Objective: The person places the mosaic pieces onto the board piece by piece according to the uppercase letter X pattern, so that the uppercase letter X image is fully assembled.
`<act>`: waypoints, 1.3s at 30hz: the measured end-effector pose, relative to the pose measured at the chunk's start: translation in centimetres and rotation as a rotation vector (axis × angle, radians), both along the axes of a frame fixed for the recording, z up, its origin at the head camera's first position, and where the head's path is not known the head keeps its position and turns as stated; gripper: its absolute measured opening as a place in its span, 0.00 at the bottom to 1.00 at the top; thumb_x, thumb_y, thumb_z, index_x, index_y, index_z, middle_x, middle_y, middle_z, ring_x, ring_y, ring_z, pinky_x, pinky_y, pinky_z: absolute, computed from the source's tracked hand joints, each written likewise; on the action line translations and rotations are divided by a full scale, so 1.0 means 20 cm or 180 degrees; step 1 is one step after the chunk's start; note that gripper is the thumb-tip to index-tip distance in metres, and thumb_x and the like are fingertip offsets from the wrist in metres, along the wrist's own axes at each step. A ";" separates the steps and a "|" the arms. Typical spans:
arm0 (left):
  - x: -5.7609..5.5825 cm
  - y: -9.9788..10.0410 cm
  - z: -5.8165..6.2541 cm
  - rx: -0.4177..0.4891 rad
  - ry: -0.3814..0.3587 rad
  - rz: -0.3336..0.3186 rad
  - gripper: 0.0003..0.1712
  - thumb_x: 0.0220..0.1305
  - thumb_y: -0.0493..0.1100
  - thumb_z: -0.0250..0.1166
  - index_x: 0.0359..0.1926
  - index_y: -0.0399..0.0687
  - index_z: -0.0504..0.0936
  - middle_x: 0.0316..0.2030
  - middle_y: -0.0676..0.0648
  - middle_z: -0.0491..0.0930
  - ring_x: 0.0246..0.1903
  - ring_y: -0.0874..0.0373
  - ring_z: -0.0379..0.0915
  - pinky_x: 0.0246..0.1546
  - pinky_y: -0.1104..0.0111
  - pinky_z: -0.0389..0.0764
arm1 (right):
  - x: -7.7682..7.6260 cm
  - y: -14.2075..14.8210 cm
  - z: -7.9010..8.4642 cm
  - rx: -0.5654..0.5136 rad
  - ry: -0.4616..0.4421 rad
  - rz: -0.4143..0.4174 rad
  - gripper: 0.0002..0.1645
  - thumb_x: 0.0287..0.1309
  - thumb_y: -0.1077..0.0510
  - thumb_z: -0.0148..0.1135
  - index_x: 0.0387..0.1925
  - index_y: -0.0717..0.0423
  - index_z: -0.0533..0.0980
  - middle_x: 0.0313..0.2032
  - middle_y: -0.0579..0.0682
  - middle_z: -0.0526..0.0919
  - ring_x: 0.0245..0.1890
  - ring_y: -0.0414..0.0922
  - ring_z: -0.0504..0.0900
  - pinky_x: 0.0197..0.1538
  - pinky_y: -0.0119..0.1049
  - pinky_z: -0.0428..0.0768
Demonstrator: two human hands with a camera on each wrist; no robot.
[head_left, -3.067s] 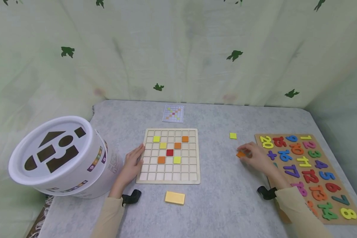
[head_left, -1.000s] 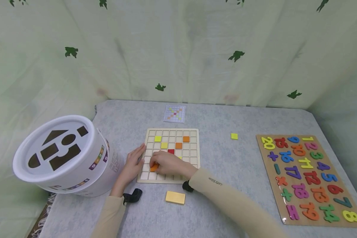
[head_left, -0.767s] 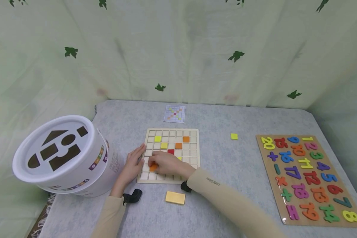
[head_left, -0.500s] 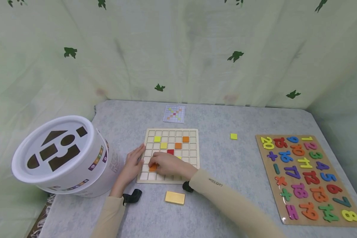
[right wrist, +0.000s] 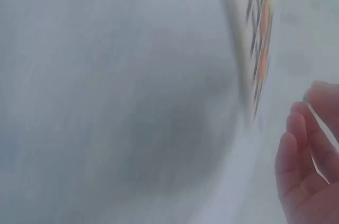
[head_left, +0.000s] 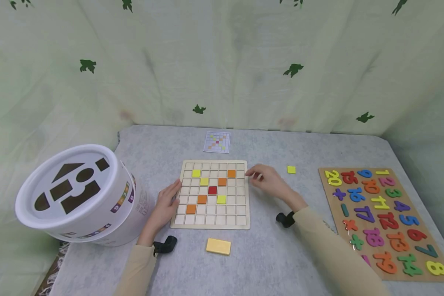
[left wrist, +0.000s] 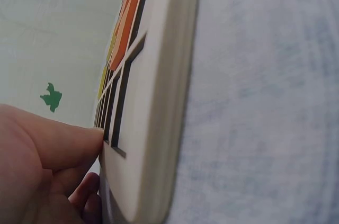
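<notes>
A square wooden grid board (head_left: 210, 225) lies mid-table. On it sit a red tile (head_left: 212, 190), several orange tiles, one low on the left (head_left: 191, 209), and yellow tiles, one right of centre (head_left: 221, 199). My left hand (head_left: 165, 205) rests along the board's left edge, fingers extended; the left wrist view shows the thumb (left wrist: 63, 142) against the rim. Beyond the right edge, my right hand (head_left: 268, 179) hovers with loosely bent fingers and no tile visible in them. A loose yellow tile (head_left: 291, 169) lies to the right of that hand.
A small pattern card (head_left: 217, 142) lies behind the board. A large white bucket (head_left: 77, 189) with cut-out shapes in its lid stands left. A wooden number puzzle (head_left: 349, 255) lies right, partly behind the right sleeve. A pale yellow block (head_left: 218, 246) lies in front.
My right hand picked up an orange tile on the right, set it in the board's lower left and let go. Now it is back right of the board. My left hand stays put.
</notes>
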State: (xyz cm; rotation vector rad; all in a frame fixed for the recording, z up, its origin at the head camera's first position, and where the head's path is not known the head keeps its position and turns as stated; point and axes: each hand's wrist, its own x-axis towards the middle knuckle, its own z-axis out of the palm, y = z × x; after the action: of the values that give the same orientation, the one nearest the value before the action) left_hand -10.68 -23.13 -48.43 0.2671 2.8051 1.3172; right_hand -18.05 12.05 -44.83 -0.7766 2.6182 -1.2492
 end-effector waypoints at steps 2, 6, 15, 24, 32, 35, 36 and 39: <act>0.00 0.00 0.00 0.0007 -0.0026 0.0002 0.30 0.66 0.26 0.49 0.69 0.29 0.57 0.71 0.36 0.51 0.68 0.37 0.40 0.64 0.42 0.46 | -0.03 0.12 -0.01 0.0024 0.0007 -0.0249 0.13 0.58 0.69 0.60 0.46 0.63 0.79 0.43 0.56 0.81 0.39 0.48 0.78 0.43 0.42 0.78; 0.00 0.00 0.00 0.0028 -0.0053 0.0006 0.30 0.66 0.26 0.49 0.69 0.29 0.57 0.72 0.37 0.51 0.68 0.37 0.40 0.64 0.42 0.46 | -0.08 0.32 -0.03 0.0092 -0.0047 -0.0633 0.14 0.59 0.68 0.60 0.47 0.63 0.78 0.45 0.58 0.80 0.41 0.52 0.77 0.45 0.47 0.77; 0.00 0.00 0.00 0.0013 -0.0059 0.0009 0.31 0.65 0.26 0.49 0.69 0.30 0.57 0.72 0.38 0.50 0.68 0.38 0.40 0.64 0.43 0.46 | -0.13 0.52 -0.07 0.0360 -0.0330 -0.1029 0.17 0.59 0.67 0.59 0.51 0.63 0.76 0.51 0.61 0.74 0.50 0.57 0.73 0.52 0.53 0.73; 0.00 0.01 0.00 0.0010 -0.0102 0.0017 0.31 0.66 0.27 0.49 0.70 0.30 0.57 0.72 0.37 0.50 0.68 0.38 0.40 0.65 0.44 0.45 | -0.14 0.56 -0.09 0.0661 -0.0552 -0.1017 0.19 0.59 0.68 0.58 0.53 0.64 0.74 0.47 0.60 0.73 0.46 0.55 0.71 0.50 0.51 0.72; 0.00 0.01 0.00 0.0015 -0.0110 0.0032 0.31 0.66 0.26 0.49 0.69 0.30 0.57 0.72 0.37 0.50 0.68 0.38 0.40 0.65 0.44 0.45 | -0.11 0.49 -0.09 0.0621 -0.0269 -0.0861 0.17 0.56 0.69 0.62 0.48 0.65 0.75 0.42 0.60 0.75 0.42 0.54 0.73 0.46 0.49 0.73; 0.00 0.01 0.00 0.0027 -0.0117 0.0036 0.31 0.66 0.26 0.49 0.69 0.30 0.57 0.72 0.38 0.50 0.68 0.38 0.39 0.65 0.44 0.45 | -0.07 0.42 -0.08 0.0487 -0.0197 -0.0771 0.17 0.55 0.69 0.61 0.48 0.64 0.76 0.43 0.58 0.76 0.42 0.53 0.74 0.45 0.47 0.74; 0.00 0.00 0.00 0.0037 -0.0123 0.0039 0.31 0.66 0.27 0.49 0.70 0.30 0.57 0.72 0.38 0.50 0.68 0.39 0.39 0.65 0.44 0.45 | -0.06 0.39 -0.07 0.0430 -0.0164 -0.0719 0.17 0.54 0.69 0.62 0.47 0.64 0.76 0.43 0.58 0.77 0.42 0.53 0.74 0.44 0.46 0.75; 0.00 0.00 0.00 0.0053 -0.0122 0.0038 0.31 0.66 0.26 0.49 0.70 0.31 0.57 0.72 0.38 0.50 0.69 0.39 0.39 0.65 0.44 0.45 | -0.02 0.31 -0.05 0.0278 -0.0059 -0.0549 0.16 0.52 0.70 0.63 0.46 0.63 0.77 0.43 0.56 0.78 0.40 0.51 0.75 0.43 0.44 0.76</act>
State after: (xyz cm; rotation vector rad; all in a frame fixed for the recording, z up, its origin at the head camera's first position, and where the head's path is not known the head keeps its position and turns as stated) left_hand -10.74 -23.08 -48.49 0.2234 2.7698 1.3338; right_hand -18.39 18.18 -45.93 -0.5322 2.7531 -1.1658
